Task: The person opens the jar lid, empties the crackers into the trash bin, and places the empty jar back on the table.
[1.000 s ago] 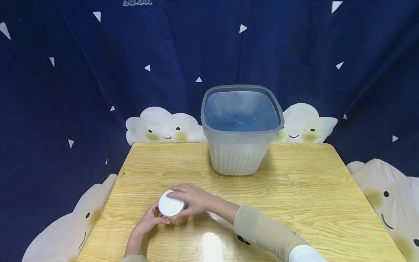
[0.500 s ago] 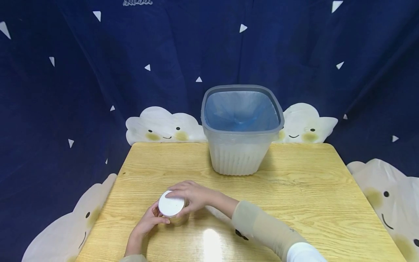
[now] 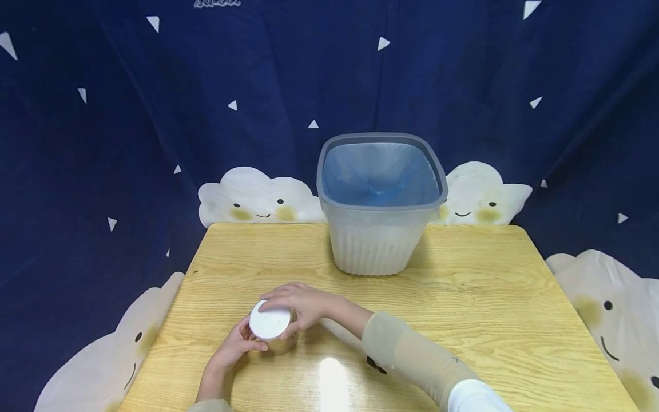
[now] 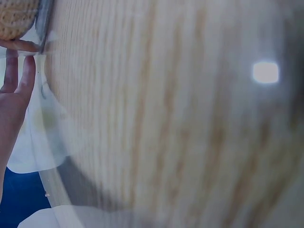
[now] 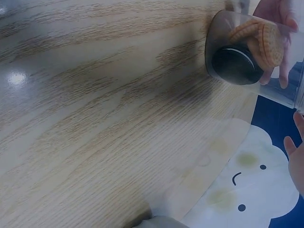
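A clear jar [image 3: 282, 345] with a round white lid [image 3: 270, 324] stands on the table toward the near left. My left hand [image 3: 233, 347] grips the jar's left side, thumb at the front just under the lid. Over the lid from the right comes my right hand [image 3: 301, 306], its fingers across the top and its thumb on the near edge. Through the jar wall, the right wrist view shows several round tan biscuits [image 5: 270, 45] and a dark round shape [image 5: 235, 64] by the base. One biscuit [image 4: 16, 19] also shows at the left wrist view's upper corner.
A translucent bin [image 3: 374, 243] with a grey rim and bluish inside stands at the back of the wooden table [image 3: 489, 309]. A small black object [image 3: 376, 365] shows beside the right forearm. Behind hangs a dark blue curtain [image 3: 278, 68] with white clouds.
My right hand has turned slightly on the lid, and its forearm has shifted a little up and left. The left hand and the jar have stayed in place.
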`<state>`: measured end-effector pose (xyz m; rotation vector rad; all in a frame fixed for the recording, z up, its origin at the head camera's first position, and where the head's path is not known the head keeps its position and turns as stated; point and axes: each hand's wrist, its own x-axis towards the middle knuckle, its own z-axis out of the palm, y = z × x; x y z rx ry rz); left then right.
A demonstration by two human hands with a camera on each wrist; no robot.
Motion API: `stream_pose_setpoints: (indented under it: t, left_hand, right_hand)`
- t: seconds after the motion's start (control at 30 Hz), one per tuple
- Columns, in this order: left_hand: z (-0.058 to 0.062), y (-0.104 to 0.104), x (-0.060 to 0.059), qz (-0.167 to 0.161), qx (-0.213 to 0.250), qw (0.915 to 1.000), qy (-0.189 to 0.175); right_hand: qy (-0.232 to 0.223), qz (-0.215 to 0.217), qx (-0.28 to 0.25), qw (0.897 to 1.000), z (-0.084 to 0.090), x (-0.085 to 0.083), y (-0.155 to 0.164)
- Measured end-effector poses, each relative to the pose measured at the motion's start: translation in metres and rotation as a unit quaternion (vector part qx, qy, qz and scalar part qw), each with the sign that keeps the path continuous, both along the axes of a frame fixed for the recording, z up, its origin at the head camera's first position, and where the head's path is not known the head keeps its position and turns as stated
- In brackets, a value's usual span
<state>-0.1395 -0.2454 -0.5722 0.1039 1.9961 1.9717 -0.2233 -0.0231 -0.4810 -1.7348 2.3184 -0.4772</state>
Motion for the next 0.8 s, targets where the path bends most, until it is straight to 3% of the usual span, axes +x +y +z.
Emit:
stream_pose_setpoints:
  t: [0.5,0.8]
  left_hand:
    - [0.002,0.001,0.0,0.011,-0.011,0.9996,-0.025]
    - [-0.001,0.0,0.0,0.005,-0.012,0.9999,-0.011]
  right_hand:
    - [0.004,0.002,0.014,1.0,0.001,0.001,0.002]
    - [0.027,-0.026,-0.016,0.999,-0.003,0.013,0.005]
